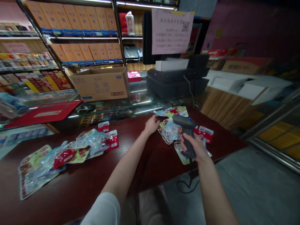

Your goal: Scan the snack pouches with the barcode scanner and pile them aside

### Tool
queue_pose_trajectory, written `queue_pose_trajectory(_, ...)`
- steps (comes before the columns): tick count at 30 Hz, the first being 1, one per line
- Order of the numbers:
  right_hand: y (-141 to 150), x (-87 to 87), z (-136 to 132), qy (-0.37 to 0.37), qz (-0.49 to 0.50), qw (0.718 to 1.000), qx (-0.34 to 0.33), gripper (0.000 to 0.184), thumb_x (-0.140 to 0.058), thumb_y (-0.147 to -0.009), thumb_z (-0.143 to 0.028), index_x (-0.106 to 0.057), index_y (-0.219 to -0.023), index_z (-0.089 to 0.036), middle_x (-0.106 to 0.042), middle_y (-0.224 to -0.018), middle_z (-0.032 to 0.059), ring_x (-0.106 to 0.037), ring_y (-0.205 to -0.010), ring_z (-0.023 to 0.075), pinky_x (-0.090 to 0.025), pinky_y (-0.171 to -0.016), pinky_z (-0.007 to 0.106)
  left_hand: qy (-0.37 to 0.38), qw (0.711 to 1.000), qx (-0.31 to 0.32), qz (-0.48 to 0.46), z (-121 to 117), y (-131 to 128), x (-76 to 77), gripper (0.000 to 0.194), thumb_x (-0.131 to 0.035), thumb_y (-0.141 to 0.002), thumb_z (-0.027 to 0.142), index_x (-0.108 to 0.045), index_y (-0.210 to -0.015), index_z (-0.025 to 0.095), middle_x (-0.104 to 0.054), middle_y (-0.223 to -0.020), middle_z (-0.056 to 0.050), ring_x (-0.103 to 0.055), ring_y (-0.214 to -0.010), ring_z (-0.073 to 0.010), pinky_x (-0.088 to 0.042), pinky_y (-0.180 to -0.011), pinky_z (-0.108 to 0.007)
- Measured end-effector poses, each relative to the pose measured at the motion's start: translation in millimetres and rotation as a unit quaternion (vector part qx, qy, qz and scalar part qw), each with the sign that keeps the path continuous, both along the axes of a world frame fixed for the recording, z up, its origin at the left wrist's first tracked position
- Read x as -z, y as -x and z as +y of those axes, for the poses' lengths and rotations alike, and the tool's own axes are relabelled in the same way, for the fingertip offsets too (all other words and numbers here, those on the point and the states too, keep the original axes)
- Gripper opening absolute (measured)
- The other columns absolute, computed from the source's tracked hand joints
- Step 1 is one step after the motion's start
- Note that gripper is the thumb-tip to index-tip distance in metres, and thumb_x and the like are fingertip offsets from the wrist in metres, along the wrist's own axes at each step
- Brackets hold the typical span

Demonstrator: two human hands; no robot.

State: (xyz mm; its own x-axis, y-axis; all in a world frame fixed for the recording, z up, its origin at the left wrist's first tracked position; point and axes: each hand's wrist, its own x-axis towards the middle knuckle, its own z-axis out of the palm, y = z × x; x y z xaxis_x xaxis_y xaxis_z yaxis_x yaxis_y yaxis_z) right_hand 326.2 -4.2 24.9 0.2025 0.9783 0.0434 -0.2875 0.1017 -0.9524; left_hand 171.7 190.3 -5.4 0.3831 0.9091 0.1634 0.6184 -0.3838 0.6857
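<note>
Over the bench (79,181), our right hand (198,147) has its fingers curled round the scanner (184,121) above the right-side packets (172,131), our left hand (152,124) at their edge, its grip unclear, as we seem mid-scan and next need steady aim at one.

A carton (99,83) is sitting on a glass counter (138,107). Behind it, orange boxes (82,19) are lining two shelves (83,37). A sign (172,33) is covering part of a monitor (147,39); a red folder (50,109) is lying nearby.
</note>
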Motion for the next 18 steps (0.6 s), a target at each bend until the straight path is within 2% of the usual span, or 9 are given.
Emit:
queue_pose_trajectory(5, -12.8, 16.8, -0.7, -0.014, 0.04, 0.999, 0.004, 0.039, -0.077, -0.079, -0.047, -0.049, -0.076, -0.021, -0.054, -0.067, -0.0044, -0.043, -0.04, 0.0049, -0.038, -0.039, 0.022, 0.041, 0.998, -0.043, 0.005, 18.4, -35.5, 2.1, 0.054, -0.056, -0.093, 0.043, -0.053, -0.144, 0.025, -0.069, -0.128, -0.017, -0.062, -0.123, -0.0356, -0.043, -0.104, -0.056)
queue_pose_trajectory(8, -13.3, 23.2, -0.6, -0.024, 0.059, 0.998, -0.009, 0.038, -0.076, -0.08, -0.047, -0.049, -0.078, -0.021, -0.054, -0.066, -0.0051, -0.044, -0.04, 0.005, -0.039, -0.039, 0.022, 0.069, 0.995, -0.067, 0.002, 26.9, -49.2, 1.1, 0.052, -0.06, -0.09, 0.047, -0.06, -0.139, 0.028, -0.068, -0.134, -0.016, -0.059, -0.129, -0.0392, -0.039, -0.107, -0.06)
queue_pose_trajectory(11, -10.8, 25.4, -0.8, -0.036, 0.082, 0.996, -0.003, 0.033, -0.075, -0.082, -0.043, -0.05, -0.085, -0.021, -0.055, -0.068, -0.0063, -0.044, -0.039, 0.0045, -0.039, -0.039, 0.021, 0.086, 0.992, -0.091, -0.018, 33.8, -57.5, 1.8, 0.046, -0.066, -0.087, 0.045, -0.069, -0.128, 0.026, -0.067, -0.135, -0.016, -0.056, -0.131, -0.0419, -0.037, -0.109, -0.061)
queue_pose_trajectory(13, -9.2, 26.3, -0.8, -0.04, 0.089, 0.995, 0.0, 0.032, -0.074, -0.083, -0.042, -0.052, -0.091, -0.022, -0.055, -0.068, -0.0067, -0.044, -0.038, 0.0047, -0.039, -0.039, 0.02, 0.095, 0.989, -0.103, -0.046, 37.5, -59.9, 4.2, 0.038, -0.069, -0.085, 0.041, -0.075, -0.118, 0.024, -0.072, -0.127, -0.015, -0.06, -0.127, -0.0399, -0.04, -0.108, -0.057)
queue_pose_trajectory(18, -8.9, 30.2, 0.1, -0.033, 0.087, 0.996, -0.009, 0.037, -0.074, -0.083, -0.042, -0.054, -0.106, -0.021, -0.056, -0.069, -0.0068, -0.046, -0.039, 0.006, -0.04, -0.039, 0.021, 0.095, 0.973, -0.119, -0.17, 44.0, -58.2, 15.1, 0.02, -0.067, -0.087, 0.03, -0.079, -0.097, 0.017, -0.079, -0.104, -0.012, -0.073, -0.102, -0.0255, -0.052, -0.092, -0.035)
